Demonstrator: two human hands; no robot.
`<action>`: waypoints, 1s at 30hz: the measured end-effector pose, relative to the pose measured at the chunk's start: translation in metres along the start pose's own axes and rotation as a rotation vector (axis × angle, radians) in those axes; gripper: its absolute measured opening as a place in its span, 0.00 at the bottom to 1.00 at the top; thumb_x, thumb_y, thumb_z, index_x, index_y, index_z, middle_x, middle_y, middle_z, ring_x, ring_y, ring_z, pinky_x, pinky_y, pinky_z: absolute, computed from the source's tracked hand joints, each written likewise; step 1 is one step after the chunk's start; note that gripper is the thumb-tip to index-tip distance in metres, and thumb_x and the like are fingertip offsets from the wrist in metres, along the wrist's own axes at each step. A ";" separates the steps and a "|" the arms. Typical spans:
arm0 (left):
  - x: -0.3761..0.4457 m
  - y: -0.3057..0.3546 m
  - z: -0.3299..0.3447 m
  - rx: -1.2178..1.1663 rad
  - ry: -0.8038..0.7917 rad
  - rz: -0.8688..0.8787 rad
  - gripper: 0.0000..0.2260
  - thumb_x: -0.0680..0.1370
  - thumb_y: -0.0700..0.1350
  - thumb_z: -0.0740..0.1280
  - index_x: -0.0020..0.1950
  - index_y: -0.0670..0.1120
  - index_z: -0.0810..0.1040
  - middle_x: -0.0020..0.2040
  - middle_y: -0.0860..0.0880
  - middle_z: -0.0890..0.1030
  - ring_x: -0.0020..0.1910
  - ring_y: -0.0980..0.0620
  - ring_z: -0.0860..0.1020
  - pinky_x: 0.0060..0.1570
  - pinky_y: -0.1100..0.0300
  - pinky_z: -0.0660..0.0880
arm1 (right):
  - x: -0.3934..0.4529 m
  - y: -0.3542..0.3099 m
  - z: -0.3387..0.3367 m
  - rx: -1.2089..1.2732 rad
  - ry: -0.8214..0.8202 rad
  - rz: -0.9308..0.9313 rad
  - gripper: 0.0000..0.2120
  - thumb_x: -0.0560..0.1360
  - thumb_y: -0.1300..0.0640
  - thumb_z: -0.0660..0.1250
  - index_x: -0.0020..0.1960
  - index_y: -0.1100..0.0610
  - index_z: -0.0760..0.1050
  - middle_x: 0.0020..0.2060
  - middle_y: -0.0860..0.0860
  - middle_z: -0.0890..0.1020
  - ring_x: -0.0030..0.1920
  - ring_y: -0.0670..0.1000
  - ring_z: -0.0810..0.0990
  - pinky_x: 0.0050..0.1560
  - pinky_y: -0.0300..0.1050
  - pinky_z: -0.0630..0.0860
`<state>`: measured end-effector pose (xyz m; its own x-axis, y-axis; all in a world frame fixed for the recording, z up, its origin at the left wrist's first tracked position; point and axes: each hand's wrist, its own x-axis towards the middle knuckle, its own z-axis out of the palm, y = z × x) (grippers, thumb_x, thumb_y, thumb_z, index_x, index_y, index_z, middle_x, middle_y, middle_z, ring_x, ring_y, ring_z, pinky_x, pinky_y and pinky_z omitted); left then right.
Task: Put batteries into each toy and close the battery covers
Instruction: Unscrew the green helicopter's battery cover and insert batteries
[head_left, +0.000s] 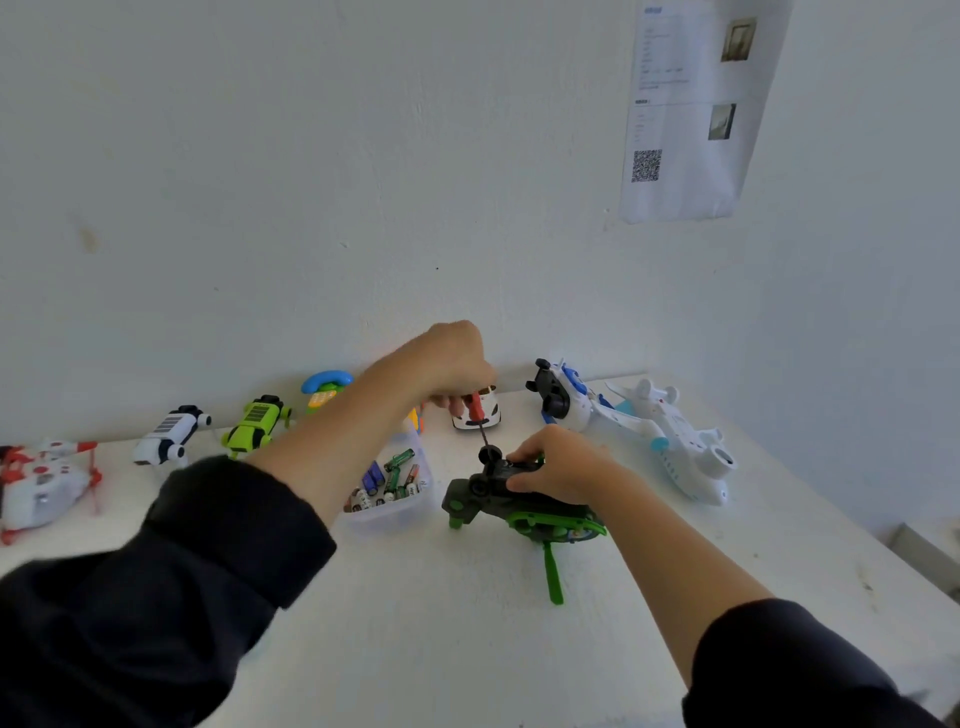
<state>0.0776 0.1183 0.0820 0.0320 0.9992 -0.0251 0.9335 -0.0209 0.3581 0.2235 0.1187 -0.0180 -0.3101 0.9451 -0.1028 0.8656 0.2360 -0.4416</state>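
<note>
From the head view, the right hand (558, 464) clamps the upturned green-and-black helicopter toy (511, 501) on the white table (467, 639), beside the tub of batteries (392, 480). The left hand (452, 364) is fisted round a red-handled screwdriver (477, 415), tip down on the toy. It looks light, hard plastic, likely to skid, so grip the body, not the thin rotor blades.

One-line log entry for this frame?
left hand: holds screwdriver | right hand: steadies green helicopter | batteries: in tub | cover: hidden
</note>
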 end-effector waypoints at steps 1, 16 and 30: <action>0.001 0.002 -0.005 0.000 -0.126 -0.073 0.11 0.79 0.42 0.57 0.44 0.37 0.75 0.41 0.39 0.83 0.28 0.45 0.74 0.28 0.63 0.67 | 0.001 0.000 0.000 0.006 -0.006 0.003 0.20 0.72 0.44 0.69 0.63 0.43 0.75 0.55 0.46 0.80 0.53 0.50 0.76 0.61 0.53 0.71; 0.019 0.027 -0.018 0.899 -0.247 0.431 0.17 0.75 0.50 0.68 0.31 0.46 0.66 0.27 0.49 0.66 0.27 0.52 0.63 0.29 0.60 0.59 | 0.003 0.002 -0.004 0.009 -0.030 -0.014 0.19 0.73 0.44 0.68 0.63 0.45 0.75 0.53 0.46 0.78 0.52 0.49 0.74 0.61 0.52 0.70; 0.013 0.002 0.034 -0.150 0.569 0.276 0.07 0.76 0.35 0.56 0.51 0.45 0.61 0.32 0.50 0.68 0.30 0.50 0.68 0.32 0.54 0.63 | 0.004 0.004 -0.003 0.033 -0.025 0.005 0.20 0.72 0.43 0.69 0.63 0.44 0.75 0.55 0.46 0.79 0.53 0.50 0.75 0.61 0.52 0.70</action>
<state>0.0921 0.1298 0.0506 0.0312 0.8210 0.5700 0.8568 -0.3156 0.4077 0.2270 0.1246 -0.0178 -0.3162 0.9401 -0.1274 0.8540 0.2235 -0.4699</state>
